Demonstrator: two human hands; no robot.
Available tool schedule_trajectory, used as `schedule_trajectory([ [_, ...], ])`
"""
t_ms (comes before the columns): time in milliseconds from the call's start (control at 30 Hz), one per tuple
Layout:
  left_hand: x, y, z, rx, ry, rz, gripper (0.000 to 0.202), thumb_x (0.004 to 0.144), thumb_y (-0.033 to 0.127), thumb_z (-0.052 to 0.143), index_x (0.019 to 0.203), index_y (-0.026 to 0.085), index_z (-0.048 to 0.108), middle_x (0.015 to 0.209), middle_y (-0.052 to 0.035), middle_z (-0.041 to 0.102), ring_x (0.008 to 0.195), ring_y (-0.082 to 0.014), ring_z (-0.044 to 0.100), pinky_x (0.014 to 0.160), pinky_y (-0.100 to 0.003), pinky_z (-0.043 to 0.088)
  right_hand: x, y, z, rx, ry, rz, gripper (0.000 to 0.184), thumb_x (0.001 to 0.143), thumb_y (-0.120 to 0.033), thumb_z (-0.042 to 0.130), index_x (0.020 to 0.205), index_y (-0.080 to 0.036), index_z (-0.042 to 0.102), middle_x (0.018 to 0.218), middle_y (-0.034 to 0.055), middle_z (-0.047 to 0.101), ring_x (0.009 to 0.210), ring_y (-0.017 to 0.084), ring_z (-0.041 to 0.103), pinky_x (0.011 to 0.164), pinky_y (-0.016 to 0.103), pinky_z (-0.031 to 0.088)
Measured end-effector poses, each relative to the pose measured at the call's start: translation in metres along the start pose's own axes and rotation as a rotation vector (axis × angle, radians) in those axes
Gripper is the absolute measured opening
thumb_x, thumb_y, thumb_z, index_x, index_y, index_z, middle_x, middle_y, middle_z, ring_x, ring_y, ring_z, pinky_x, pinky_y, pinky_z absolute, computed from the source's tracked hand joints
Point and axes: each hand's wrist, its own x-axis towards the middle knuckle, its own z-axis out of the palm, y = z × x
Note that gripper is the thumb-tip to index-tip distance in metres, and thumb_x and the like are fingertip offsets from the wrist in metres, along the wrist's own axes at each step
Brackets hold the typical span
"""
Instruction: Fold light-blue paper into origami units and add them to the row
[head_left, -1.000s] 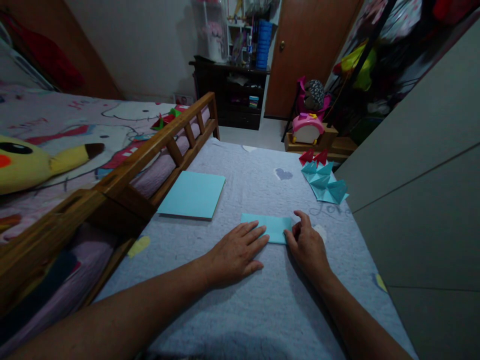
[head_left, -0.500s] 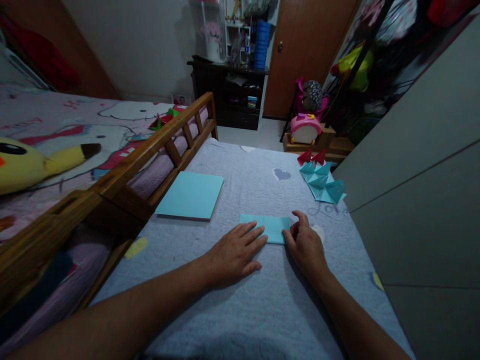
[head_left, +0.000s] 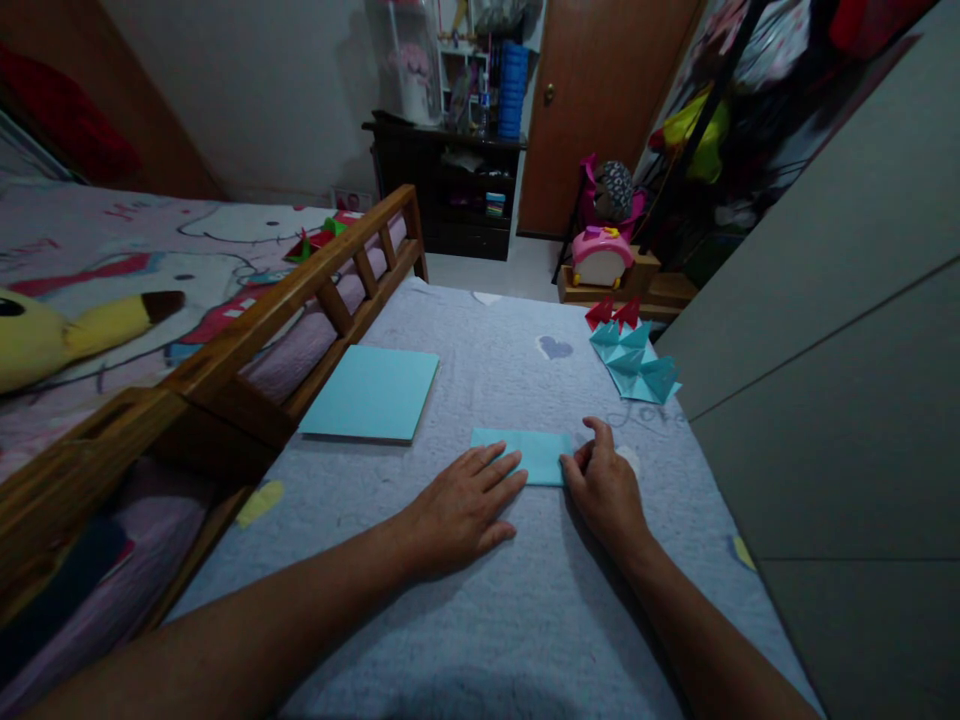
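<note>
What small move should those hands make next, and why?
Perhaps press the right hand along the near edge of the light-blue paper: that hand touches the paper's right end, while the left hand lies across the left part, likely steadying it.

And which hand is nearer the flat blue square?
Left. The left hand is right of the blue square, nearer the camera; the right hand is farther right, at the right end of the folded paper.
</note>
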Motion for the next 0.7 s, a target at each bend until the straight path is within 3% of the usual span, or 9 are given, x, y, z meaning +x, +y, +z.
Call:
schedule_trajectory([
  [700, 0.0003, -0.0009, -0.0002, 0.036, -0.029, 0.012, 0.059, 0.099, 0.046, 0.053, 0.149, 0.018, 0.04, 0.158, -0.0133, 0.039, 0.146, -0.0334, 0.032, 0.116, -0.048, 0.029, -0.001, 0.0003, 0.0021, -0.054, 0.024, -0.041, 0.045, 0.088, -0.019, 0.052, 0.132, -0.01, 0.045, 0.086, 0.0064, 0.065, 0.071, 0.021, 0.059, 0.069, 0.032, 0.043],
])
